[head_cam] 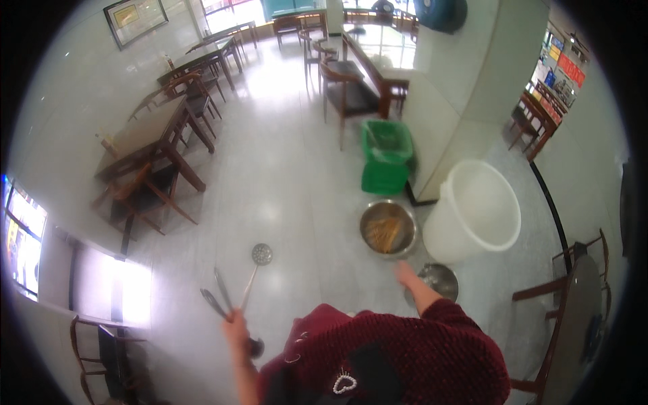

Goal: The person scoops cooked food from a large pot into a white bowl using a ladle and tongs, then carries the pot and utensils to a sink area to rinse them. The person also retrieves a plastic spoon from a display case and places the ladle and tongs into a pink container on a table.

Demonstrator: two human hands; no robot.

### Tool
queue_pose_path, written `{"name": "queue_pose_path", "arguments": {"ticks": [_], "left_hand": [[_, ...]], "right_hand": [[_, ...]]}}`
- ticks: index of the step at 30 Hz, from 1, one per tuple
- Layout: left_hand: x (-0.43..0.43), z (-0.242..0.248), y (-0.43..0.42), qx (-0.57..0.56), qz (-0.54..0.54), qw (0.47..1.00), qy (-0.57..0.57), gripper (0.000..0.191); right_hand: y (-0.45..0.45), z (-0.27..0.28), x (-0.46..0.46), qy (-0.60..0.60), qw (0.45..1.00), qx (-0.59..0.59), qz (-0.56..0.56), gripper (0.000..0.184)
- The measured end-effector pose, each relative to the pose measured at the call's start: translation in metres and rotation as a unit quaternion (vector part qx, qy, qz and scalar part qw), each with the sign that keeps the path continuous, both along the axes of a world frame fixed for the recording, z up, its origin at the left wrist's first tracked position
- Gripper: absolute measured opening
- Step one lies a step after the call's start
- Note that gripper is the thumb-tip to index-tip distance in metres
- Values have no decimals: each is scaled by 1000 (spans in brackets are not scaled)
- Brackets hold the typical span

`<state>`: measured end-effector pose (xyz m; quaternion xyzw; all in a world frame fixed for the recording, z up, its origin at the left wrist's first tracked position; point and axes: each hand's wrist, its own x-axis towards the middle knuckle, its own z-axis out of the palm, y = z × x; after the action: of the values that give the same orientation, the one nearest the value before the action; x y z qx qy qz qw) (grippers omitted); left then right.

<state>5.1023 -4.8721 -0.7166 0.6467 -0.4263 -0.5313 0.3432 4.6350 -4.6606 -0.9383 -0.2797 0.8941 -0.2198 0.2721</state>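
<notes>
My left hand (pixel 236 328) is closed around several kitchen utensils at the lower left. Among them are a long-handled perforated skimmer (pixel 262 254), a dark-ended utensil (pixel 214 304) that may be tongs, and a black rounded piece (pixel 256 348) below the hand. My right hand (pixel 403 273) reaches down by the near rim of a steel bowl (pixel 365 244) holding chopsticks (pixel 383 234); blur hides its fingers and whether it touches the rim. A second steel bowl (pixel 448 283) lies partly behind my right forearm.
A tall white plastic bucket (pixel 440 238) stands right of the bowls. Beyond them is a green bin (pixel 386 177) beside a tiled pillar (pixel 435 131). Wooden tables (pixel 147 129) and chairs (pixel 147 190) line the left wall; another table (pixel 572 324) stands at the right.
</notes>
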Motion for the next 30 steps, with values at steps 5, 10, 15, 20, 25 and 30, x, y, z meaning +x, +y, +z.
{"name": "queue_pose_path", "arguments": {"ticks": [5, 10, 15, 20, 25, 30], "left_hand": [[-60, -21, -108, 11, 30, 999, 34, 24], [-120, -45, -263, 34, 37, 995, 83, 13], [-215, -29, -418, 19, -30, 995, 98, 11], [-336, 8, -531, -42, -121, 984, 126, 13], [-453, 26, -607, -71, -135, 974, 169, 14], [-543, 54, -669, -84, -95, 982, 141, 16]], "right_hand": [[-277, 102, -111, -41, 977, -206, 21, 51], [-382, 142, -141, -80, 975, -202, 37, 54], [-407, 143, -230, 6, 982, -161, -93, 59], [-435, 192, -380, 135, 917, -253, -278, 62], [-488, 263, -550, 388, 818, -284, -314, 74], [-545, 337, -717, 460, 747, -325, -353, 99]]}}
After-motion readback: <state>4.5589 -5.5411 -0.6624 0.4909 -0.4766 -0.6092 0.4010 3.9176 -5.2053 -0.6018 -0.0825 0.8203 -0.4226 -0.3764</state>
